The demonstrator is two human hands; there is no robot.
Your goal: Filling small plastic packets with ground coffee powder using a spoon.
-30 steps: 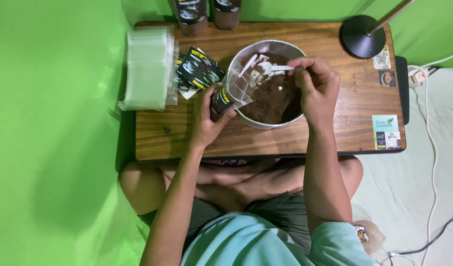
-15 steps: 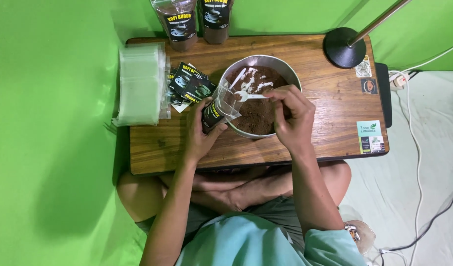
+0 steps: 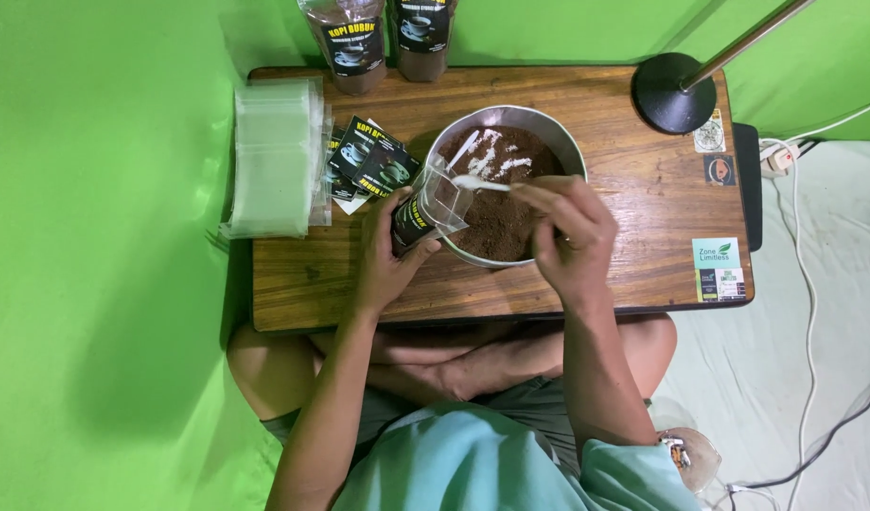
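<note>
A clear pouch (image 3: 433, 210) with a dark label stands tilted at the near-left rim of a metal bowl (image 3: 560, 142), its open mouth leaning over the brown powder (image 3: 510, 213) inside. The left hand (image 3: 386, 254) is wrapped around the pouch's lower half, fingers closed on it. The right hand (image 3: 572, 237) pinches the handle of a white spoon (image 3: 477, 183), whose head sits just at the pouch's mouth, above the powder.

To fill cleanly, the judgement here is that the left hand should keep the mouth spread and held over the bowl, so any spill falls back into the powder, while the spoon tips well inside the opening rather than at its lip.

Just left of the gripped pouch lies a small fan of dark labels (image 3: 367, 163), and beyond them a stack of empty clear pouches (image 3: 274, 156) at the table's edge. Past the bowl, two filled pouches (image 3: 387, 38) stand at the far edge of the wooden table (image 3: 633, 203). To the right of the spoon hand, a black lamp base (image 3: 673, 93) rests near the far corner. The person sits cross-legged, against green walls.
</note>
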